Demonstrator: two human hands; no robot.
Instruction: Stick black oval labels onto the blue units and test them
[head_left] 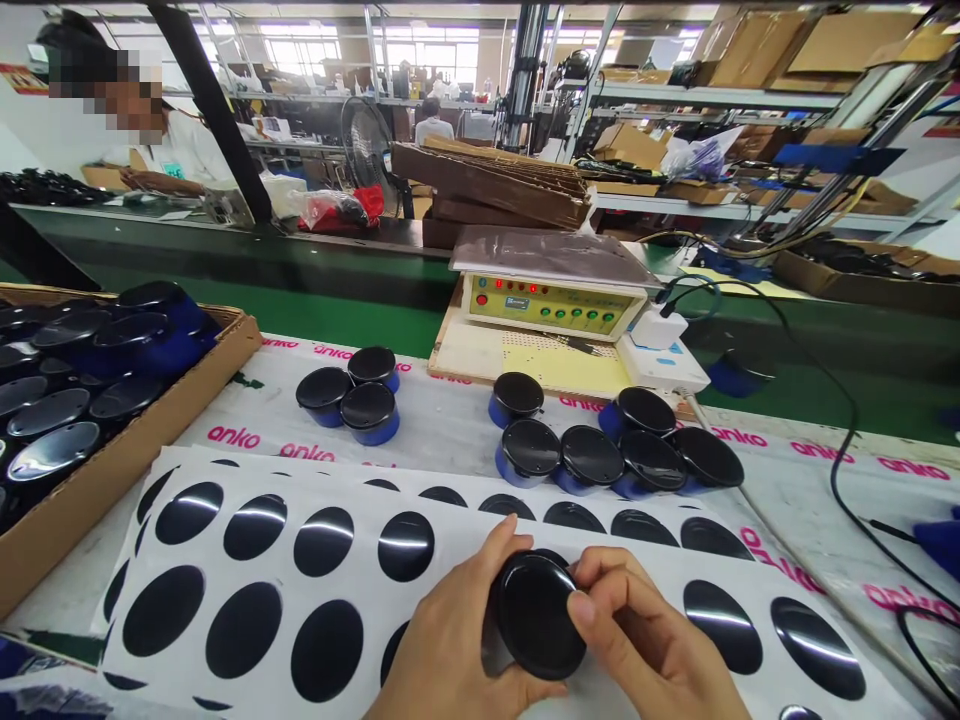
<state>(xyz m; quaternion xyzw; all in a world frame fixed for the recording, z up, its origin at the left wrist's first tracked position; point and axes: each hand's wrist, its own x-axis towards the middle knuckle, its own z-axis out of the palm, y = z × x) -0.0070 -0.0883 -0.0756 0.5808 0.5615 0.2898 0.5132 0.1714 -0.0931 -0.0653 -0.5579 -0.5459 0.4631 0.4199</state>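
Note:
My left hand (457, 625) is wrapped round a round part with a glossy black top (541, 615), held tilted toward me. The thumb and index finger of my right hand (649, 630) pinch the right edge of that top. Whether they grip the part itself or a thin sticker on it, I cannot tell. Both hands are over a white sheet (375, 590) with rows of round black stickers (406, 546). Beyond it stand blue parts with black tops: a cluster of three (367, 405) and a larger group (592, 458).
At the left, a cardboard box (150, 455) is filled with similar blue-and-black parts. Behind the table stands a control unit (551, 305) with lit red digits, beside a white power adapter (664, 345). A black cable (836, 450) curves down the right side. A person (187, 145) sits across, far left.

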